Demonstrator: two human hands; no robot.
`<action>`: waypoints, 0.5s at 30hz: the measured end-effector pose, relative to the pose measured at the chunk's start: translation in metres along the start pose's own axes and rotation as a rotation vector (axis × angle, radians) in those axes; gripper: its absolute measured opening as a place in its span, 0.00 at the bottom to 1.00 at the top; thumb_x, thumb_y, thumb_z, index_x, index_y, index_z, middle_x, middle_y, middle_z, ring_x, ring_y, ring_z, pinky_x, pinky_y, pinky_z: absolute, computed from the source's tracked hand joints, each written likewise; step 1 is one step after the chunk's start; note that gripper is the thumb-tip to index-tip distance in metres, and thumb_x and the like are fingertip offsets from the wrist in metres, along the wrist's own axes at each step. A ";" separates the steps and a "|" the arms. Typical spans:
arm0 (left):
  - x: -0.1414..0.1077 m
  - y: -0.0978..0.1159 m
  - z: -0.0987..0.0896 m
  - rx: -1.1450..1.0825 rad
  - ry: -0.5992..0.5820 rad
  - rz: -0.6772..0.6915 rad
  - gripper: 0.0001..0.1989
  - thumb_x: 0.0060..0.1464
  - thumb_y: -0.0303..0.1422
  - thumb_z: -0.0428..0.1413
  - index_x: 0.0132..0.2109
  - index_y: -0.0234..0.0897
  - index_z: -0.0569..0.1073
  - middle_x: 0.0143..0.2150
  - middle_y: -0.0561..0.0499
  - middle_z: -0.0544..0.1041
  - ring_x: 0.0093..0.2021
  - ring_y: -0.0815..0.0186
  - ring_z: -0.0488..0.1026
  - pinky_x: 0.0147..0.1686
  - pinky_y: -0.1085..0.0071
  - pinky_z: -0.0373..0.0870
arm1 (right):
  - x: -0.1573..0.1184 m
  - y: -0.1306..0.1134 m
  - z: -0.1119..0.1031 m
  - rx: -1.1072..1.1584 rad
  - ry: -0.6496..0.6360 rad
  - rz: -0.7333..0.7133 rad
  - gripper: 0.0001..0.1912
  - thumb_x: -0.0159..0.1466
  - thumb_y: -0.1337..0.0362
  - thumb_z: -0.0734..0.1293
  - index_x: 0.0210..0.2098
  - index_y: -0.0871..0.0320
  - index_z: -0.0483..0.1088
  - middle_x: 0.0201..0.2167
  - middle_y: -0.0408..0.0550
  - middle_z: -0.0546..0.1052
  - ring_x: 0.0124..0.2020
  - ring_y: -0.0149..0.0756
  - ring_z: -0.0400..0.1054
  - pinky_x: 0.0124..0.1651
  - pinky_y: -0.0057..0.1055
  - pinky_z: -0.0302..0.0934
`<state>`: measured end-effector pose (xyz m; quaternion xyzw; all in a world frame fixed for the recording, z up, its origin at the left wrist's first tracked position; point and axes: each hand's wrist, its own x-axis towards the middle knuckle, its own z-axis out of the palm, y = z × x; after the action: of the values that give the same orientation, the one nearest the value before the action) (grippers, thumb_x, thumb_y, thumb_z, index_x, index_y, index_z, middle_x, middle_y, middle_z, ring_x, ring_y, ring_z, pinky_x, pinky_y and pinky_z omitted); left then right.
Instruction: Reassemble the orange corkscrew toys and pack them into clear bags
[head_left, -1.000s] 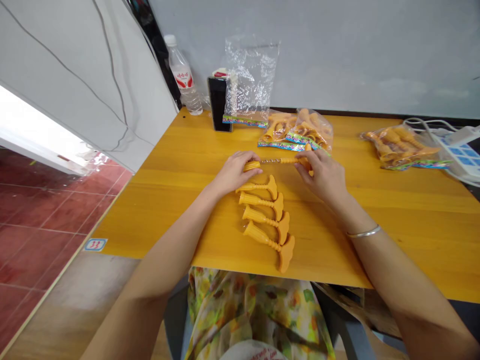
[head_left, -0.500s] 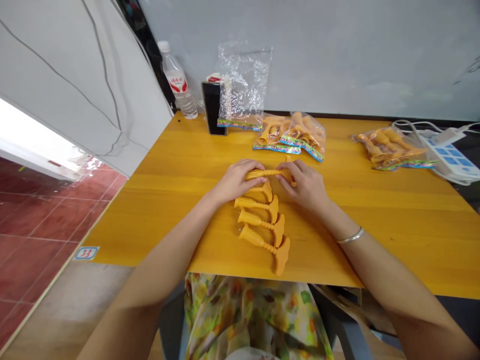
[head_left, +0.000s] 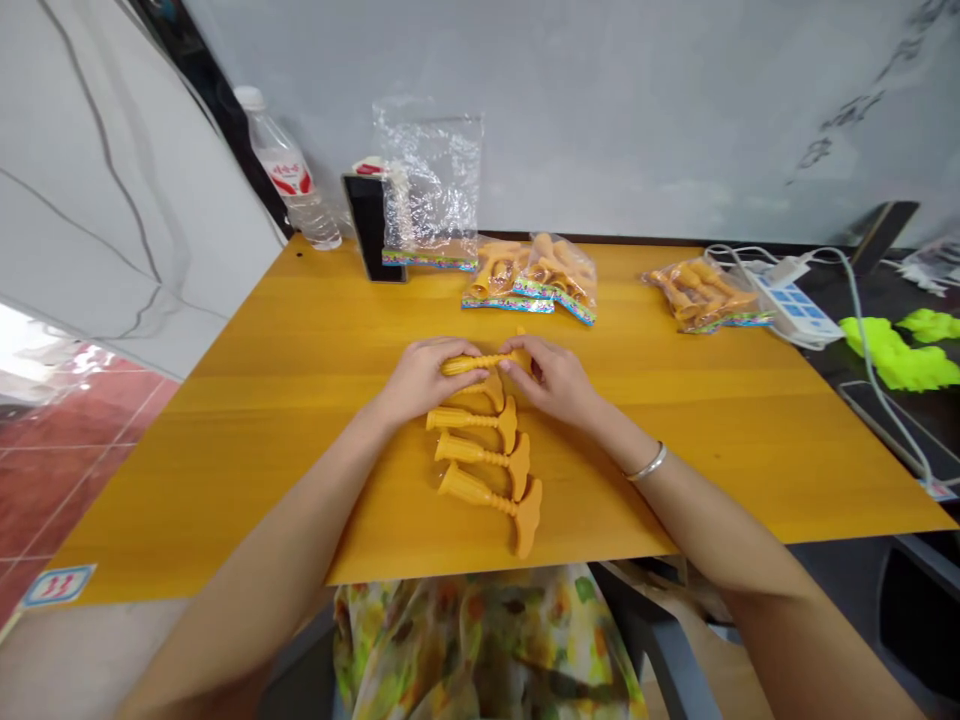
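Note:
My left hand (head_left: 429,376) pinches the fluted handle end of a yellow plastic T-shaped piece (head_left: 491,360). The fingers of my right hand (head_left: 551,378) close on the same piece near its wide head, which they partly cover. It lies level, at the far end of a column of matching yellow pieces (head_left: 480,455) on the table. Each of those has a ribbed handle pointing left, a beaded neck and a flat wavy head on the right. The farthest one in the column is partly hidden under my left hand.
Behind my hands lie clear bags of yellow pieces (head_left: 555,275), with another bag (head_left: 705,292) by a power strip (head_left: 799,310) at right. An empty clear bag (head_left: 435,190) leans upright near a phone (head_left: 369,225) and a water bottle (head_left: 285,175). Bright green material (head_left: 900,355) lies far right.
The camera view has turned to the right, so everything sits farther left and the green material has come into view. Both hands keep hold of the same yellow piece.

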<state>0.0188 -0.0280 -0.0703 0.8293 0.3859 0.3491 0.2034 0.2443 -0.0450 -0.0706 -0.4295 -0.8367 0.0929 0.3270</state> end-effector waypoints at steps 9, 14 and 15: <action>-0.002 -0.014 -0.001 0.119 0.112 -0.017 0.12 0.58 0.40 0.57 0.41 0.37 0.80 0.40 0.49 0.83 0.39 0.63 0.79 0.44 0.70 0.72 | 0.001 0.011 -0.008 0.070 -0.156 -0.174 0.34 0.69 0.47 0.60 0.68 0.60 0.54 0.48 0.58 0.75 0.40 0.40 0.69 0.46 0.37 0.65; -0.003 -0.011 0.000 0.203 0.086 0.138 0.15 0.61 0.43 0.56 0.40 0.37 0.80 0.35 0.47 0.82 0.35 0.62 0.78 0.38 0.70 0.71 | 0.003 0.004 -0.004 0.044 -0.192 0.105 0.34 0.71 0.43 0.51 0.37 0.62 0.77 0.22 0.49 0.72 0.24 0.34 0.64 0.31 0.30 0.56; -0.003 -0.010 0.000 0.215 0.088 0.165 0.15 0.61 0.43 0.56 0.39 0.37 0.80 0.35 0.47 0.82 0.35 0.63 0.78 0.37 0.70 0.71 | 0.003 0.001 -0.005 0.122 -0.220 0.179 0.37 0.71 0.41 0.49 0.31 0.61 0.76 0.17 0.46 0.68 0.21 0.32 0.61 0.29 0.29 0.54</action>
<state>0.0119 -0.0242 -0.0779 0.8591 0.3602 0.3574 0.0671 0.2467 -0.0424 -0.0659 -0.4689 -0.8186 0.2187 0.2494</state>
